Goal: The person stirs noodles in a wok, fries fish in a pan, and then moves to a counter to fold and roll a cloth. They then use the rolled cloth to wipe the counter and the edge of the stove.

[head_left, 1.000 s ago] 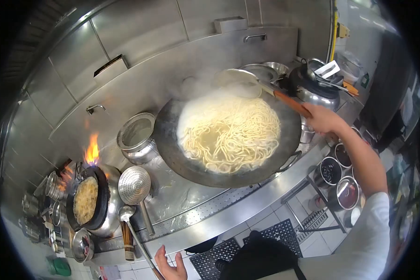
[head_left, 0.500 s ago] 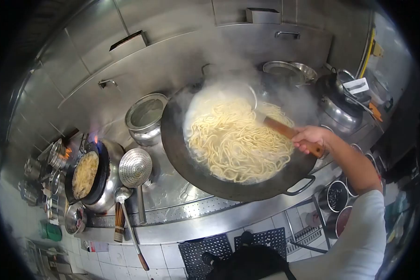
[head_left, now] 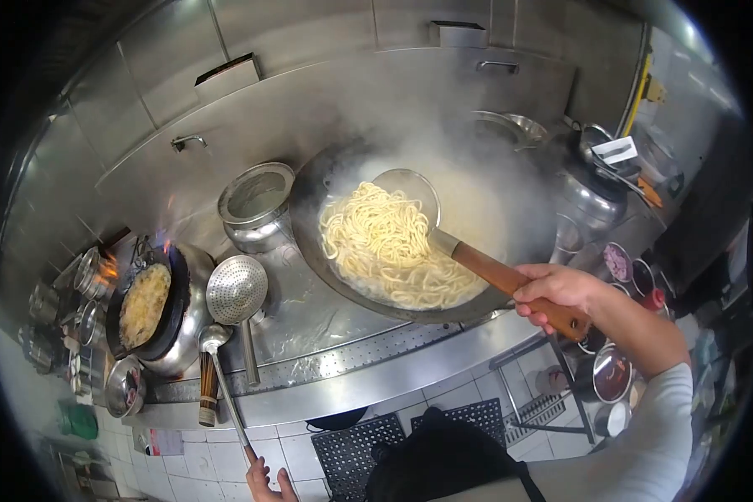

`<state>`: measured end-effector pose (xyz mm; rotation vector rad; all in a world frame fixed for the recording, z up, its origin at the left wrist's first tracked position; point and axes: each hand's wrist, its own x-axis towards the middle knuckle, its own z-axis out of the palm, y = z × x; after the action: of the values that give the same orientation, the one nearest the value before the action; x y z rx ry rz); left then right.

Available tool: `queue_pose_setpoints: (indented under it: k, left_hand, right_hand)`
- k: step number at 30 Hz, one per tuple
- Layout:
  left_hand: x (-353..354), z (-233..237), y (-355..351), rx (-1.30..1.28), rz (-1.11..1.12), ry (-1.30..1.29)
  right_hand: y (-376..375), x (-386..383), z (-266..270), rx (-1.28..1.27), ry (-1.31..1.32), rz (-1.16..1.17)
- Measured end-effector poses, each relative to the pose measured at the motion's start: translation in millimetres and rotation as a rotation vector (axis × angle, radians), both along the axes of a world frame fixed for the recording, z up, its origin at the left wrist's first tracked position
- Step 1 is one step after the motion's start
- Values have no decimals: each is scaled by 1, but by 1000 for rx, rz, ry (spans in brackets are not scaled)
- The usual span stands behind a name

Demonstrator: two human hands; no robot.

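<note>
My right hand point(head_left: 552, 297) is closed round the wooden handle point(head_left: 510, 276) of a round strainer point(head_left: 418, 186). The strainer's bowl is in the large wok point(head_left: 343, 305), against a heap of pale noodles point(head_left: 381, 226) in cloudy, steaming water. Steam veils the wok's far side. At the bottom edge my left hand point(head_left: 269, 484) is partly in view, thumb and fingers apart, at the handle end of a steel ladle point(head_left: 215, 336). Its fingers cover the handle's tip; a grip does not show.
Left of the wok lie a perforated skimmer point(head_left: 237, 289) and a bamboo brush point(head_left: 208, 393). A smaller wok point(head_left: 178, 305) holds frying food beside a flame. A lidded steel pot point(head_left: 259, 197) stands behind. Ingredient containers point(head_left: 612, 374) are at the right, below my forearm.
The strainer has come back toward me and left, and the noodles are now bunched at the wok's left side. My left hand has come into view at the ladle's handle.
</note>
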<state>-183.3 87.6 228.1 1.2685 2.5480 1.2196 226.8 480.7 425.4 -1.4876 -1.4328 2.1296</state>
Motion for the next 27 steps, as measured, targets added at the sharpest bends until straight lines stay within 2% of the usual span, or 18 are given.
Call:
queue_pose_setpoints:
  k: [3,6,11,15,19,23,25,27]
  left_hand:
    - [-9,9,11,-43,-16,-77]
    - [-22,-3,18,37,-63,-147]
    - [-43,-7,31,25,-233,-78]
    - [-54,-6,39,13,-265,-123]
    - [-63,-15,43,12,-316,-112]
    - [-53,-10,64,33,-362,-149]
    - [-35,-2,83,96,-399,-211]
    - [-24,2,95,92,-504,-128]
  right_hand:
    - [-35,1,15,63,-82,10]
    - [-72,-2,28,153,-200,-6]
    - [-131,-3,43,363,-441,31]
    - [-183,-22,86,608,-871,111]
    - [-223,-24,110,732,-1018,157]
    - [-218,-34,109,725,-1089,309]
    - [-182,-41,77,731,-1141,355]
    - [-132,-31,40,824,-1102,387]
